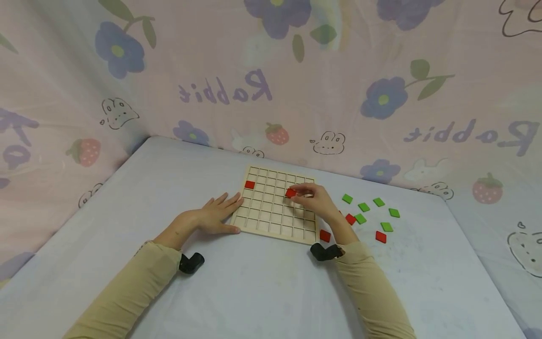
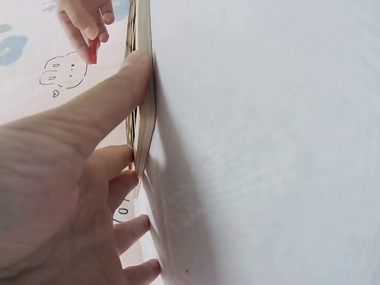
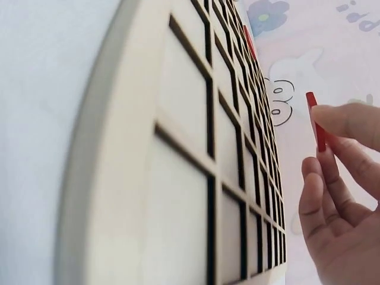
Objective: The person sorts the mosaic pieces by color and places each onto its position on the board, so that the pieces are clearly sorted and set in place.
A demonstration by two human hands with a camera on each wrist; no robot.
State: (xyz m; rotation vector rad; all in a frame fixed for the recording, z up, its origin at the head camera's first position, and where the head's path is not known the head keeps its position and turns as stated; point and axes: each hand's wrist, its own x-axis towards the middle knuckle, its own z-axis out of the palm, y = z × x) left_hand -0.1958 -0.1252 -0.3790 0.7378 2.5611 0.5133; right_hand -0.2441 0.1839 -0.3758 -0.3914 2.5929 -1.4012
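Between the thumb and fingertips of our right hand (image 1: 315, 200), we pinch a red tile (image 1: 290, 193), poised nearly flat above the gridded wooden board (image 1: 262, 212). Our left hand (image 1: 215, 216), fingers spread, braces the board's left edge; firm, light contact there should prevent sliding. Squaring the tile to the grid lines before release looks wisest. Beyond our right wrist, loose green tiles (image 1: 364, 207) lie scattered on the table (image 1: 262, 292).
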